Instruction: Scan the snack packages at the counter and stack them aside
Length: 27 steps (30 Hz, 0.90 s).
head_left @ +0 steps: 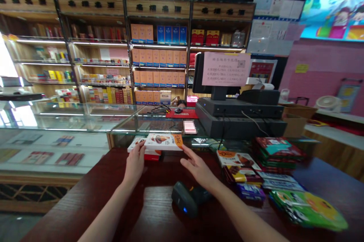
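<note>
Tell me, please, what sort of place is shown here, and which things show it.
Probably the checkout counter of a small shop: a cash register stands there, what looks like a barcode scanner lies in front, and shelves behind hold rows of boxed goods.

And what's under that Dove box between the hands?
Below the Dove box, something red shows, and a white box peeks out at its left. Their covered parts can't be seen, nor whether they touch it.

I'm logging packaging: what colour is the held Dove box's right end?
The Dove box's right end is orange; head view.
</note>
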### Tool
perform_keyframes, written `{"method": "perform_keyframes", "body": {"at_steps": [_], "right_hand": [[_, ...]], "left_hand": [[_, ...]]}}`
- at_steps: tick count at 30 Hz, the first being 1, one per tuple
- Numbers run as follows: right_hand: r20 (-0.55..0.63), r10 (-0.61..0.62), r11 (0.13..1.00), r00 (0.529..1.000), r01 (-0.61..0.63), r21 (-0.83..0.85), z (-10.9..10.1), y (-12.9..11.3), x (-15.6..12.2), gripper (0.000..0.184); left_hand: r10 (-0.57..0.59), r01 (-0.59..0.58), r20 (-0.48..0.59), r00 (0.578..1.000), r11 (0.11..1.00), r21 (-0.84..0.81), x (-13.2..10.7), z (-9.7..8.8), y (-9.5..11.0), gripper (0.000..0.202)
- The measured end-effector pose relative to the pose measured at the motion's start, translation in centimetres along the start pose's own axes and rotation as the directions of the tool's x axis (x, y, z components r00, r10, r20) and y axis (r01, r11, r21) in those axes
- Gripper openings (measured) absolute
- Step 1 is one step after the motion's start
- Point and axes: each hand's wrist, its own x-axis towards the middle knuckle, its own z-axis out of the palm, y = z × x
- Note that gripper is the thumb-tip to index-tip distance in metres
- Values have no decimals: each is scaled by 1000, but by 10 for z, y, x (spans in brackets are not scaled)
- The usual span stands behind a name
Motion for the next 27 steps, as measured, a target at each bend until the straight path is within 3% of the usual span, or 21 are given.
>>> {"method": "perform_keyframes", "body": {"at_steps": [9, 14, 21, 27], "right_hand": [[139, 25, 1000, 990, -27, 12, 33, 3, 29, 65], [158, 23, 999, 987, -17, -43, 40, 8, 42, 65], [220, -10, 993, 976, 36, -115, 45, 6, 54, 71], [268, 20, 989, 963, 21, -148, 46, 5, 56, 71]], "left_hand": [[-70, 71, -115, 991, 997, 9, 3, -24, -32, 36], [-68, 80, -161, 985, 994, 70, 12, -24, -49, 35], [33, 13, -209, 977, 977, 213, 19, -22, -66, 34], [2, 32, -183, 983, 983, 182, 18, -19, -75, 39]]}}
